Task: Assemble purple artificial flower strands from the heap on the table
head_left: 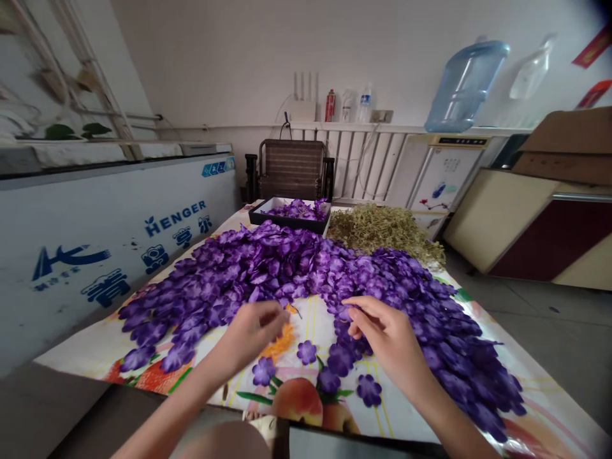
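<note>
A big heap of purple fabric flowers [287,268] covers the table's fruit-print cloth [540,414]. My left hand [255,328] is pinched shut on a thin stem-like piece whose tip sticks out at its fingertips. My right hand [382,331] has its fingers pressed together on a purple flower [344,312] at the heap's inner edge. A few loose flowers [306,352] lie on the cloth between and below my hands.
A black tray [289,220] with more purple flowers sits at the table's far end, beside a pile of yellowish-green stems [382,229]. A chest freezer [119,223] runs along the left. A chair [291,169], a water dispenser [449,172] and cabinets [535,229] stand behind and right.
</note>
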`<state>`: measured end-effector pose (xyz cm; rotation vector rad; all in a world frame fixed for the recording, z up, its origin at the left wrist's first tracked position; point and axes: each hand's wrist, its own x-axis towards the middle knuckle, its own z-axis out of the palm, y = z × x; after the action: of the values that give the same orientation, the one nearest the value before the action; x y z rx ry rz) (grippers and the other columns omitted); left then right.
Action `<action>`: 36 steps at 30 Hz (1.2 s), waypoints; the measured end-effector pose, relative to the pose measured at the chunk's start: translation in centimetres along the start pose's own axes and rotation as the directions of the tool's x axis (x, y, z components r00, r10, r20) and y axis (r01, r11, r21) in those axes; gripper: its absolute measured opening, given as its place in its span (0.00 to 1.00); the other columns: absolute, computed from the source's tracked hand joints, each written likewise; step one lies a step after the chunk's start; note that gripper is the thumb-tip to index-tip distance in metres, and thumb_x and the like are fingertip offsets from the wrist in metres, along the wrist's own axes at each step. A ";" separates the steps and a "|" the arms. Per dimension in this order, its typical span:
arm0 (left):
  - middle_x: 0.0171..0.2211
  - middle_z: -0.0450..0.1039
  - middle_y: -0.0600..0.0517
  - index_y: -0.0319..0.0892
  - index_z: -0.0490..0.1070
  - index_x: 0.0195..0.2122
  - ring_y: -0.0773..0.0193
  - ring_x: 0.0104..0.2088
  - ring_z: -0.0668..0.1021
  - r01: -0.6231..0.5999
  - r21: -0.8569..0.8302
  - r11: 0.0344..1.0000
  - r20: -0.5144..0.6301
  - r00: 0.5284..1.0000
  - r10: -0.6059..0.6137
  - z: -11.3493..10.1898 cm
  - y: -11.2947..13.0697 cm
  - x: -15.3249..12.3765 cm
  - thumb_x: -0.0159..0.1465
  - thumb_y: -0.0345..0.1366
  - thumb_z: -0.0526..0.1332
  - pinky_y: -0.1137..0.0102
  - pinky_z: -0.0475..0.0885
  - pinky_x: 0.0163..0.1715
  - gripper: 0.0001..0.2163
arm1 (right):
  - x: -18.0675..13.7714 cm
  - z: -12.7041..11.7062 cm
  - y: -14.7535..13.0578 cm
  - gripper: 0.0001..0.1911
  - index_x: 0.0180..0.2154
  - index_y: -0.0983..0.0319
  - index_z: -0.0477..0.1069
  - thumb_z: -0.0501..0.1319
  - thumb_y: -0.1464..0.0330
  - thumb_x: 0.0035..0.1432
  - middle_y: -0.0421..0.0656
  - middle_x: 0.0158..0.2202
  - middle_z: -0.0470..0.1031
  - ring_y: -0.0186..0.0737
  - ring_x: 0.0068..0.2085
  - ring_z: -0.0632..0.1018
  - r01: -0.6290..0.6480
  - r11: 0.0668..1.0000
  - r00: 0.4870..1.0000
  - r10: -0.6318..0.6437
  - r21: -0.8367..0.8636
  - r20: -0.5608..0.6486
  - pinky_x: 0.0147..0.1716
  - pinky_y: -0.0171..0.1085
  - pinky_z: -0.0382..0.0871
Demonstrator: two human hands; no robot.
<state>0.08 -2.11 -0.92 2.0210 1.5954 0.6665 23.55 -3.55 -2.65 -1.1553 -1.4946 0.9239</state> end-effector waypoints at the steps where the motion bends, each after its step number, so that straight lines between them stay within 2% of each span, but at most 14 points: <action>1: 0.21 0.73 0.52 0.40 0.71 0.26 0.63 0.24 0.75 0.021 0.049 0.999 -0.072 0.997 -0.017 -0.1 -1.6 1.4 0.62 0.42 0.53 0.73 0.68 0.24 0.14 | 0.1 -0.1 0.2 0.11 0.38 0.63 0.72 0.58 0.63 0.57 0.39 0.21 0.72 0.38 0.24 0.76 -0.011 1.000 1.000 0.011 0.012 0.000 0.26 0.33 0.71; 3: 0.27 0.74 0.49 0.38 0.71 0.31 0.59 0.29 0.76 0.082 0.158 0.984 -0.240 0.970 -0.043 -0.5 -4.5 3.8 0.61 0.37 0.53 0.68 0.69 0.30 0.10 | 0.2 -0.4 0.7 0.11 0.39 0.63 0.71 0.58 0.63 0.57 0.38 0.21 0.71 0.37 0.24 0.76 -0.024 0.999 1.000 0.024 0.026 0.000 0.26 0.33 0.71; 5: 0.34 0.74 0.46 0.38 0.71 0.38 0.57 0.35 0.75 0.105 0.255 0.961 -0.332 0.943 -0.015 -0.9 -6.5 5.6 0.60 0.37 0.57 0.64 0.70 0.35 0.09 | 0.2 -0.6 1.0 0.11 0.38 0.63 0.70 0.58 0.63 0.57 0.38 0.21 0.71 0.37 0.24 0.75 -0.032 0.999 0.999 0.032 0.030 -0.002 0.25 0.33 0.71; 7: 0.41 0.73 0.46 0.38 0.71 0.41 0.54 0.43 0.74 0.061 0.344 0.937 -0.341 0.938 0.064 -0.8 -7.5 6.5 0.59 0.36 0.61 0.59 0.68 0.43 0.11 | 0.2 -0.7 1.3 0.09 0.36 0.62 0.69 0.58 0.63 0.57 0.38 0.21 0.71 0.37 0.24 0.75 -0.036 0.999 0.999 0.036 0.025 -0.005 0.25 0.33 0.70; 11: 0.42 0.73 0.44 0.41 0.75 0.33 0.49 0.49 0.71 0.015 0.440 0.898 -0.348 0.924 0.156 0.2 -7.5 6.9 0.61 0.33 0.59 0.55 0.63 0.51 0.05 | 0.1 -1.0 1.5 0.09 0.34 0.62 0.68 0.58 0.63 0.57 0.38 0.20 0.71 0.37 0.24 0.75 -0.034 0.999 0.999 0.034 0.009 -0.018 0.26 0.33 0.69; 13: 0.43 0.72 0.44 0.40 0.75 0.33 0.50 0.50 0.71 0.050 0.450 0.892 -0.388 0.910 0.145 0.3 -7.5 6.9 0.64 0.34 0.57 0.54 0.64 0.51 0.07 | 0.0 -1.1 1.5 0.09 0.34 0.62 0.69 0.58 0.63 0.56 0.38 0.21 0.71 0.38 0.24 0.75 -0.035 0.999 0.999 0.035 0.002 -0.024 0.25 0.33 0.69; 17: 0.47 0.71 0.46 0.38 0.71 0.44 0.56 0.46 0.74 0.171 0.397 0.902 -0.468 0.883 0.038 -1.0 -8.1 7.5 0.65 0.37 0.58 0.56 0.71 0.46 0.10 | 0.2 -0.8 1.6 0.08 0.33 0.62 0.69 0.58 0.63 0.56 0.38 0.21 0.70 0.38 0.24 0.76 -0.035 0.999 0.999 0.035 -0.003 -0.017 0.25 0.33 0.68; 20: 0.46 0.72 0.47 0.38 0.69 0.48 0.58 0.42 0.76 0.248 0.320 0.914 -0.464 0.883 -0.077 -1.9 -8.9 8.0 0.66 0.38 0.58 0.60 0.74 0.40 0.12 | 0.3 -0.5 1.7 0.07 0.33 0.62 0.70 0.58 0.64 0.56 0.38 0.20 0.71 0.38 0.23 0.76 -0.031 1.000 0.999 0.031 -0.005 0.008 0.24 0.33 0.68; 24: 0.46 0.71 0.47 0.37 0.68 0.49 0.56 0.42 0.77 0.299 0.255 0.919 -0.423 0.889 -0.172 -2.2 -9.6 7.8 0.66 0.38 0.58 0.60 0.75 0.39 0.13 | 0.3 -0.2 1.9 0.07 0.32 0.62 0.70 0.58 0.65 0.56 0.38 0.20 0.71 0.38 0.23 0.76 -0.028 1.000 0.999 0.028 -0.013 0.029 0.24 0.33 0.68; 29: 0.45 0.72 0.48 0.38 0.70 0.46 0.57 0.42 0.76 0.257 0.264 0.930 -0.431 0.894 -0.124 -2.4 -9.4 6.7 0.66 0.39 0.58 0.59 0.74 0.41 0.12 | 0.3 0.0 2.1 0.07 0.31 0.61 0.70 0.58 0.64 0.56 0.37 0.18 0.71 0.39 0.22 0.76 -0.029 0.999 0.999 0.029 -0.024 0.018 0.24 0.34 0.68; 32: 0.43 0.72 0.48 0.38 0.71 0.38 0.57 0.45 0.74 0.213 0.257 0.943 -0.482 0.874 -0.066 -2.9 -9.1 6.6 0.64 0.37 0.59 0.58 0.70 0.45 0.07 | 0.4 0.2 2.0 0.07 0.30 0.61 0.70 0.58 0.64 0.55 0.37 0.19 0.71 0.39 0.22 0.76 -0.033 0.999 0.999 0.033 -0.024 0.025 0.23 0.34 0.68; 34: 0.37 0.72 0.50 0.38 0.70 0.33 0.59 0.40 0.74 0.189 0.209 0.960 -0.510 0.858 -0.058 -3.4 -8.9 6.8 0.63 0.36 0.60 0.61 0.69 0.42 0.06 | 0.4 0.4 2.0 0.07 0.30 0.61 0.70 0.58 0.64 0.55 0.37 0.19 0.71 0.39 0.22 0.76 -0.037 0.999 0.999 0.038 -0.022 0.037 0.23 0.34 0.67; 36: 0.28 0.68 0.54 0.39 0.67 0.28 0.64 0.31 0.72 0.159 0.131 0.979 -0.517 0.853 -0.070 -3.8 -8.4 7.0 0.62 0.36 0.60 0.67 0.68 0.34 0.08 | 0.4 0.5 2.1 0.06 0.30 0.61 0.70 0.58 0.65 0.55 0.37 0.19 0.71 0.38 0.22 0.76 -0.044 0.999 0.997 0.045 -0.016 0.057 0.23 0.33 0.67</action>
<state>-7.20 6.71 -2.81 1.9421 2.1195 1.1263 23.51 -2.67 -4.60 -1.1856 -1.5290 0.9848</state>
